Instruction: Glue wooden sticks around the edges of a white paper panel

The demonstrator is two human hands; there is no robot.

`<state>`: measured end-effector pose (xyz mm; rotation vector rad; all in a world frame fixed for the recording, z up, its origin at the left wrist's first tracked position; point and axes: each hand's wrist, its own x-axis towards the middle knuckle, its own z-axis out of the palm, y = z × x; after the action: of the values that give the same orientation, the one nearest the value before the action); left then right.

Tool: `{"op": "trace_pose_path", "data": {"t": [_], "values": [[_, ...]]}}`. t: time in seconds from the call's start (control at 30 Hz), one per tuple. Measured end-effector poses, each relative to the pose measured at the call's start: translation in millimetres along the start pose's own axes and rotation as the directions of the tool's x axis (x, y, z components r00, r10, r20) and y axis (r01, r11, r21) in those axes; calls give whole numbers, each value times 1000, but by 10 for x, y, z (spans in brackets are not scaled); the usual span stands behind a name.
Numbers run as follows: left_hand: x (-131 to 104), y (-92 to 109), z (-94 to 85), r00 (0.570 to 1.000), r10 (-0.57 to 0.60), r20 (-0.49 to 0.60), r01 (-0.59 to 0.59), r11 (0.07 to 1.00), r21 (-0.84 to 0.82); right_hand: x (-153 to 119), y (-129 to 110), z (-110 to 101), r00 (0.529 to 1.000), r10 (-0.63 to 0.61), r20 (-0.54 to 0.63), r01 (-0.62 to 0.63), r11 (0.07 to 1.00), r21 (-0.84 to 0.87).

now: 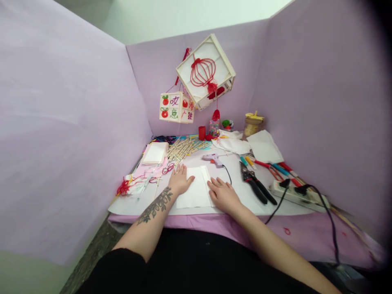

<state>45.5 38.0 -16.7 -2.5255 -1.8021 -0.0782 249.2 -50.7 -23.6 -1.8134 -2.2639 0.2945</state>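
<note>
A white paper sheet (193, 192) lies flat near the table's front edge, with a narrow folded strip along its right side. My left hand (180, 179) rests at the sheet's upper left corner, palm down, fingers and thumb apart. On the right edge of the sheet lies my right hand (223, 194), its fingers stretched out flat toward the strip. Neither hand grips anything. Just beyond the sheet is a glue gun (213, 159) with its black cord. Pruning shears (255, 183) lie to the right of my right hand.
Bamboo sticks (183, 149) and a paper stack (155, 153) lie at the back left, red yarn (123, 187) at the left edge. A power strip (298, 196) with cords sits at right. A large lantern (203, 73) hangs above the back.
</note>
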Motion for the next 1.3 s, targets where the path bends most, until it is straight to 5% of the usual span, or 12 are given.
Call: {"op": "trace_pose_path", "data": {"t": [0.1,0.2,0.3,0.37,0.63,0.8,0.97,1.03,1.1,1.17,1.3], "values": [[23,302,-199,990,48,-130,-45,999,19,2,1,-5,1000,-12,-16,12,1000,12],[132,790,-284,996,71,-59,-81,977,-199,3,7,-10,999,-21,-45,22,999,24],[192,1169,-168,981,190,37,-155,885,-439,8,21,-6,998,-20,-67,23,999,42],[134,1241,-41,982,173,77,-114,862,-493,14,32,5,999,-28,-42,30,999,44],[-367,585,25,985,144,93,-128,978,-165,-6,30,5,999,4,-37,-2,999,34],[-539,279,43,995,-15,97,22,997,-74,-12,26,8,999,-20,-34,22,998,53],[-638,134,58,996,-39,76,46,995,-92,44,180,60,984,-39,-175,91,950,298],[-645,95,58,998,-35,48,42,988,-150,39,311,-3,937,66,-344,123,858,499],[-671,58,55,999,-32,-23,26,970,-243,-15,440,-109,841,240,-486,141,769,623],[-751,27,46,990,-20,-143,-31,939,-343,-116,529,-198,793,295,-533,120,783,611],[-1099,-26,12,943,66,-325,-200,896,-396,-374,595,-129,909,-54,-414,199,928,316]]}}
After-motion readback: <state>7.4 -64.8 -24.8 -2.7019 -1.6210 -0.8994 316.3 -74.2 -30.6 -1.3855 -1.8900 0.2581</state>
